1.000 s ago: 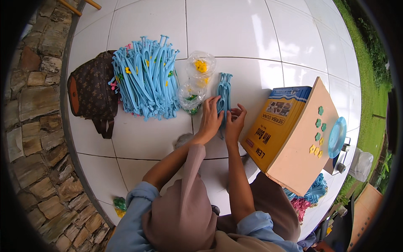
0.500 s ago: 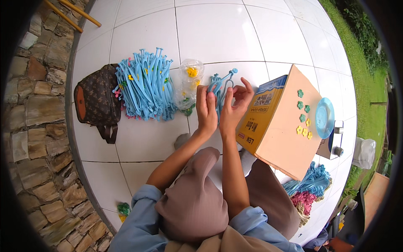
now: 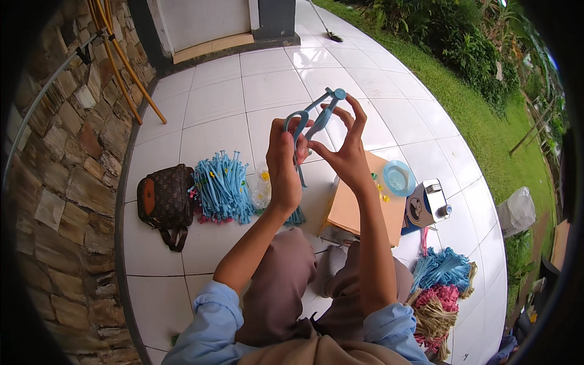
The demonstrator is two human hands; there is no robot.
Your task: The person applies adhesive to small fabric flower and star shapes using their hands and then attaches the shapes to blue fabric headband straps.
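Note:
My left hand (image 3: 283, 167) is closed around a light blue rubber flip-flop strap (image 3: 320, 123), with its looped band and round plug ends showing above the fingers. From the other side, my right hand (image 3: 351, 152) meets the same strap; its index finger lies by the plug end and its thumb is close to the left fingers. Exactly where the right fingertips grip is partly hidden. Below the hands, more blue straps (image 3: 296, 217) lie on the floor, partly covered by my left forearm. A clear plastic bag (image 3: 261, 193) with yellow pieces is beside them.
Left on the tiles stand a brown patterned backpack (image 3: 167, 198) and a pile of blue straps (image 3: 222, 188). On the right are a cardboard box (image 3: 347, 207), a blue plate (image 3: 398, 178), a metal can (image 3: 429, 204), and blue (image 3: 443, 267) and pink (image 3: 439, 298) strap bundles.
Both hands have risen with the strap, away from the straps on the floor. The view has tilted up, bringing a doorway and more garden into sight.

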